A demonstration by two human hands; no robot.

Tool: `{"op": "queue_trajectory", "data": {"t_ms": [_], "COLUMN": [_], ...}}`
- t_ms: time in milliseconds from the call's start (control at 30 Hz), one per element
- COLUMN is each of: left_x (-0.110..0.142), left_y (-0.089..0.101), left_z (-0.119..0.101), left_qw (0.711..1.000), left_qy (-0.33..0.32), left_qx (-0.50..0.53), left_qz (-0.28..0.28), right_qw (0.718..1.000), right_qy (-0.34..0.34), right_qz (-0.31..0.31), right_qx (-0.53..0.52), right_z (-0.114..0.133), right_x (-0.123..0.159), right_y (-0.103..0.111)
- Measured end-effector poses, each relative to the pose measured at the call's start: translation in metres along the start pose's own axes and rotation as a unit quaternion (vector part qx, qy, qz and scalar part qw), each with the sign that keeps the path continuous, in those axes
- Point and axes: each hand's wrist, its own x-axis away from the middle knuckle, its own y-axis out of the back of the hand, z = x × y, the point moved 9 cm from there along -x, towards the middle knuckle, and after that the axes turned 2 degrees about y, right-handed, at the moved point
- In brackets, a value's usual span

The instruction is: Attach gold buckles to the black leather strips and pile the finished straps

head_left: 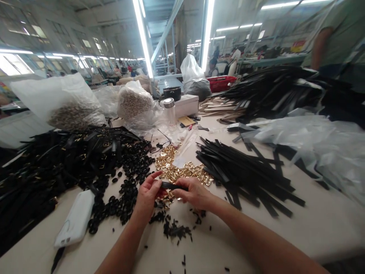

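Note:
Both my hands meet at the middle of the table over a heap of gold metal buckles [182,171]. My left hand [148,194] and my right hand [195,194] each pinch one end of a short black strap [172,186] held level between them. Black loops [134,163] lie piled just left of my left hand. A stack of loose black straps [242,171] lies to the right of my right hand. Small black scraps [176,230] are scattered on the table below my hands.
A white phone [75,219] lies at the left front. Finished black straps with buckles [42,167] cover the left side. Plastic bags [65,102], a white box [186,104] and a jar [170,110] stand behind. Clear plastic sheeting [319,144] lies right. A person in green [333,34] stands at the far right.

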Motion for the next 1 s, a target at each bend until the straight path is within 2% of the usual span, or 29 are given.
{"op": "queue_trajectory", "data": {"t_ms": [67, 133, 200, 267, 367, 467, 533, 600, 667, 700, 733, 800, 867, 933, 1000], "left_x": [0.002, 0.006, 0.011, 0.019, 0.029, 0.028, 0.021, 0.014, 0.009, 0.008, 0.007, 0.007, 0.008, 0.008, 0.009], "left_y": [-0.001, -0.008, -0.024, -0.043, -0.062, -0.060, -0.049, -0.035, -0.026, -0.025, -0.025, -0.024, -0.024, -0.024, -0.025], "left_z": [-0.004, -0.008, -0.007, 0.000, 0.016, 0.025, 0.026, 0.026, 0.024, 0.023, 0.023, 0.024, 0.026, 0.030, 0.033], "left_qw": [1.000, 0.999, 0.995, 0.985, 0.968, 0.965, 0.975, 0.985, 0.989, 0.989, 0.988, 0.986, 0.985, 0.983, 0.980], "left_qy": [-0.019, -0.036, -0.036, -0.015, 0.025, 0.044, 0.055, 0.064, 0.068, 0.071, 0.076, 0.086, 0.095, 0.107, 0.122], "left_qx": [0.013, 0.001, -0.034, -0.069, -0.126, -0.153, -0.131, -0.104, -0.089, -0.086, -0.086, -0.086, -0.082, -0.072, -0.056], "left_qz": [0.001, 0.026, 0.085, 0.156, 0.216, 0.210, 0.169, 0.118, 0.096, 0.098, 0.103, 0.113, 0.121, 0.131, 0.145], "right_qw": [0.991, 0.967, 0.932, 0.896, 0.870, 0.878, 0.894, 0.906, 0.903, 0.902, 0.903, 0.912, 0.912, 0.918, 0.932], "right_qy": [-0.007, 0.035, 0.072, 0.077, 0.055, 0.053, 0.077, 0.116, 0.167, 0.194, 0.222, 0.272, 0.289, 0.273, 0.247], "right_qz": [0.005, -0.045, -0.103, -0.143, -0.167, -0.188, -0.239, -0.325, -0.392, -0.385, -0.345, -0.191, -0.051, -0.006, -0.023], "right_qx": [-0.130, -0.247, -0.339, -0.414, -0.460, -0.437, -0.372, -0.244, -0.060, 0.039, 0.124, 0.240, 0.286, 0.289, 0.264], "right_z": [0.003, 0.015, 0.023, 0.023, 0.014, 0.003, -0.002, 0.003, 0.023, 0.037, 0.049, 0.061, 0.056, 0.045, 0.036], "right_x": [0.000, -0.001, -0.001, -0.001, -0.003, -0.007, -0.006, 0.003, 0.016, 0.019, 0.019, 0.012, 0.009, 0.006, 0.003], "right_y": [0.001, 0.014, 0.027, 0.032, 0.029, 0.032, 0.049, 0.077, 0.099, 0.099, 0.092, 0.059, 0.025, 0.009, 0.008]}}
